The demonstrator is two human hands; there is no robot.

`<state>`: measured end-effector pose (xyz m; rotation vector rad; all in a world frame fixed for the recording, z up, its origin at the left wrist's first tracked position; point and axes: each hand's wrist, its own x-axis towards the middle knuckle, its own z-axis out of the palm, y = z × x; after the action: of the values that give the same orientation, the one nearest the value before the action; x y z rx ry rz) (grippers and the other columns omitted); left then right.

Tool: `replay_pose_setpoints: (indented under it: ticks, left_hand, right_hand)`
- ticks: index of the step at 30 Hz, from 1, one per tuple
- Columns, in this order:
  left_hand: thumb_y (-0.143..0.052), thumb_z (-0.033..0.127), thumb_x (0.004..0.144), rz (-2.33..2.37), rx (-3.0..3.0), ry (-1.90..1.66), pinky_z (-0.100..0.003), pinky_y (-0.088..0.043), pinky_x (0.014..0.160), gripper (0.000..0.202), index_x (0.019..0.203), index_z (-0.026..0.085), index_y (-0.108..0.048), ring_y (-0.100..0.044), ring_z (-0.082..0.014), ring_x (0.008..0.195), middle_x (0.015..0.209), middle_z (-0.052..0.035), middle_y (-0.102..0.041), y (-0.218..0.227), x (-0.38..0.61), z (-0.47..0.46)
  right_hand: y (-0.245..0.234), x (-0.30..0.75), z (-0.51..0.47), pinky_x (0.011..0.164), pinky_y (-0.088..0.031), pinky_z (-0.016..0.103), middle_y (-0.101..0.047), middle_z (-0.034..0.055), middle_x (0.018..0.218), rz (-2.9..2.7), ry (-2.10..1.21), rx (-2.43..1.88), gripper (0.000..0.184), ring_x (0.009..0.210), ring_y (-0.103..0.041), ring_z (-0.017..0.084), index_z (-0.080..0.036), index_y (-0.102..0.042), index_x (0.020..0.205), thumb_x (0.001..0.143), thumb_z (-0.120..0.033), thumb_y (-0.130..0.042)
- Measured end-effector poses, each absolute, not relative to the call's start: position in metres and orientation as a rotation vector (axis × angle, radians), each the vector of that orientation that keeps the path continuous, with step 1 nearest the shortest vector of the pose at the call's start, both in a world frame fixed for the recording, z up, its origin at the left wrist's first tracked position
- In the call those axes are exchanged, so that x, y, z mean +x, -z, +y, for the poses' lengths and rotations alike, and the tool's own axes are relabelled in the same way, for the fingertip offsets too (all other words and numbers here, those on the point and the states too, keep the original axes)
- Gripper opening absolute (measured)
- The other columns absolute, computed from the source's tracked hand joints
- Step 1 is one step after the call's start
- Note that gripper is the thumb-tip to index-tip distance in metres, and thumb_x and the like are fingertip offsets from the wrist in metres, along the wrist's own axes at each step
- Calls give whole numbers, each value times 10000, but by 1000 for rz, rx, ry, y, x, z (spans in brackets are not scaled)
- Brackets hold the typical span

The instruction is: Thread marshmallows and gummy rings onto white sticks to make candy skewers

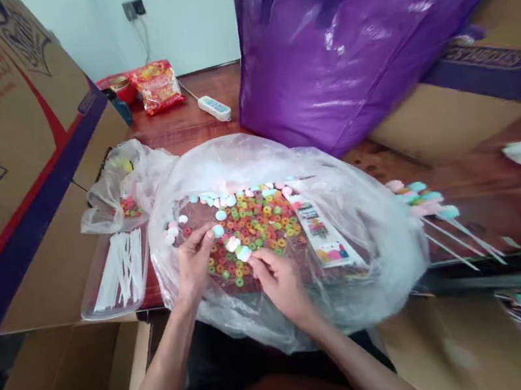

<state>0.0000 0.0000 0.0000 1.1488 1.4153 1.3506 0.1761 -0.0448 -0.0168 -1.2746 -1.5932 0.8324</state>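
Observation:
My left hand (196,261) pinches a pale blue marshmallow (218,231) between thumb and fingertips. Just to its right, my right hand (277,278) grips a short row of marshmallows with cereal rings between them (233,245), pink, white and blue; any stick through them is hidden. Both hands are above a clear plastic bag (380,295) spread over the table edge. Loose coloured cereal rings (269,220) lie on it, with more pastel marshmallows (230,200) along the far side. A printed packet (323,231) rests right of the rings.
On the left, white sticks (121,270) fill a plastic tray (87,301) beside a small bag (95,214). Finished marshmallow sticks (432,201) lie at right. A purple bag (357,54) and cardboard boxes (3,163) flank the table; a white remote-like device (214,108) lies behind.

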Motion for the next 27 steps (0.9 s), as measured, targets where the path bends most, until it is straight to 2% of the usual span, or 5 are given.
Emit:
replay_pose_setpoints:
  ticks: [12, 16, 20, 27]
  left_hand:
    - [-673, 311, 848, 1515, 1410, -1380, -321, -525, 941, 182, 952, 211, -785, -683, -182, 965, 1003, -51, -751, -1, 16, -4]
    - [-684, 341, 834, 1535, 1348, -1330, -336, -538, 922, 210, 964, 216, -792, -691, -194, 952, 1003, -54, -753, 3, 18, -7]
    - [-706, 400, 807, 1578, 1269, -1262, -391, -507, 1015, 286, 1013, 217, -784, -691, -225, 1020, 1074, -55, -760, 3, 21, -14]
    - [-700, 487, 772, 1607, 1269, -1205, -448, -504, 1043, 397, 1021, 187, -775, -686, -274, 1078, 1127, -76, -754, -3, 31, -14]
  right_hand:
    - [14, 172, -46, 554, -370, 218, -554, -23, 601, -1582, -818, -1295, 237, 561, -505, 119, -191, -623, 783, 968, -264, -493]
    - [13, 169, -46, 562, -362, 226, -567, -18, 621, -1573, -773, -1319, 221, 572, -504, 124, -190, -624, 801, 964, -241, -485]
    - [9, 167, -45, 587, -361, 236, -601, 2, 668, -1608, -687, -1352, 237, 592, -509, 127, -188, -616, 782, 949, -198, -448]
    - [7, 168, -42, 607, -374, 230, -599, -2, 674, -1596, -680, -1378, 225, 622, -523, 131, -198, -577, 749, 931, -189, -445]
